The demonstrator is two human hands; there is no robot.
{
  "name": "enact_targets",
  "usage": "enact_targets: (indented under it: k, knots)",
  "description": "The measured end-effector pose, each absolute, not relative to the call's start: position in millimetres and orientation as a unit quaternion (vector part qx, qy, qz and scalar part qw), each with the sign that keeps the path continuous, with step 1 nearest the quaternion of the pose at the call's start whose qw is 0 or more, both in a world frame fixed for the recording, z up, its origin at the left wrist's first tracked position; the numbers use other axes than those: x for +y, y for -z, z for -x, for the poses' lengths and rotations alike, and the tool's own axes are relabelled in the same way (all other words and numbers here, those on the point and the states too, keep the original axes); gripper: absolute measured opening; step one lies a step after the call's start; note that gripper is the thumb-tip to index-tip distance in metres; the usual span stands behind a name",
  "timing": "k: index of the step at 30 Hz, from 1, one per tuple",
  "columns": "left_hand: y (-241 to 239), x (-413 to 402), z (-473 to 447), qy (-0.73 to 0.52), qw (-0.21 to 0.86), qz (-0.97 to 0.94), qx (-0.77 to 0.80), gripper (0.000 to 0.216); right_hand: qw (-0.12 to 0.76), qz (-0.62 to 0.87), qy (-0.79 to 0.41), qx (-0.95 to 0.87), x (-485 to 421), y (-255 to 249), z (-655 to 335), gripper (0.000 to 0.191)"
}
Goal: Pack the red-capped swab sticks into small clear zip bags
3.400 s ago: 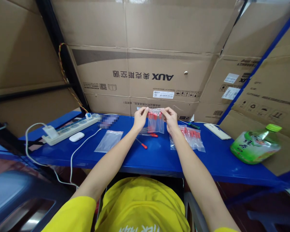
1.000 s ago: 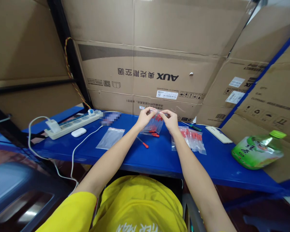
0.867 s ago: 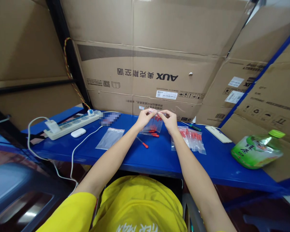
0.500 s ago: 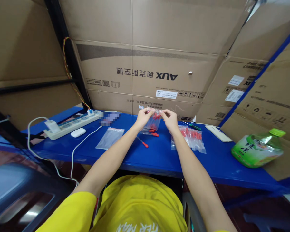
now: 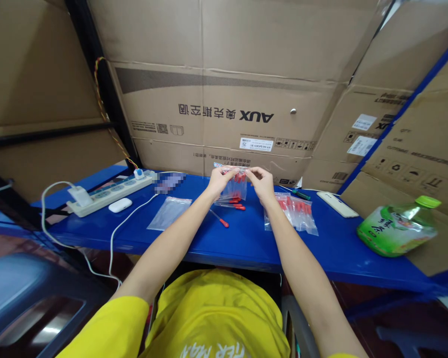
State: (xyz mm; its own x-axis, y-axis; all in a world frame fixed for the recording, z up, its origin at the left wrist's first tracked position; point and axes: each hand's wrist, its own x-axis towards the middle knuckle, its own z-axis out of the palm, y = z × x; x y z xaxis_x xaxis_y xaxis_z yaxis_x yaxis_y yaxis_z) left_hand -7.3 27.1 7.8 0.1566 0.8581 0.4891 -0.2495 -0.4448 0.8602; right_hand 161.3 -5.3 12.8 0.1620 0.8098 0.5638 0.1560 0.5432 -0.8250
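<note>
A small clear plastic bag (image 5: pixel 237 186) with red-handled pieces inside hangs above the blue shelf (image 5: pixel 246 238). My left hand (image 5: pixel 217 181) pinches its top left corner and my right hand (image 5: pixel 262 183) pinches its top right corner. Under the bag lie a few loose red-tipped thin tools (image 5: pixel 224 223) on the shelf. To the right of my right wrist lies a pile of filled clear bags (image 5: pixel 296 213) with red pieces. An empty clear bag (image 5: pixel 168 214) lies flat to the left of my left forearm.
A white power strip (image 5: pixel 108 194) with a plugged charger, a white earbud case (image 5: pixel 120 205) and a white cable lie at the left. A green bottle (image 5: pixel 397 226) lies on its side at the right, behind it a white flat device (image 5: pixel 337 204). Cardboard boxes (image 5: pixel 227 114) wall the back.
Both hands keep pinching the bag's top edge and have drawn slightly closer together along it; the bag hangs a little more upright. The camera has shifted slightly.
</note>
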Motion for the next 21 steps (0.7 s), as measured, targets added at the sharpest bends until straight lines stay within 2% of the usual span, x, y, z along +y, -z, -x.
enact_targets:
  k: [13,21]
  knots:
    - [-0.9,39.3,8.7,-0.607,0.486,-0.556,0.294,0.042,0.681,0.412,-0.239,-0.555,-1.0,-11.6,-169.3,0.044]
    - [2.9,47.8,8.7,-0.639,0.403,-0.582,0.300,0.046,0.670,0.419,-0.243,-0.562,4.3,-8.5,-170.7,0.045]
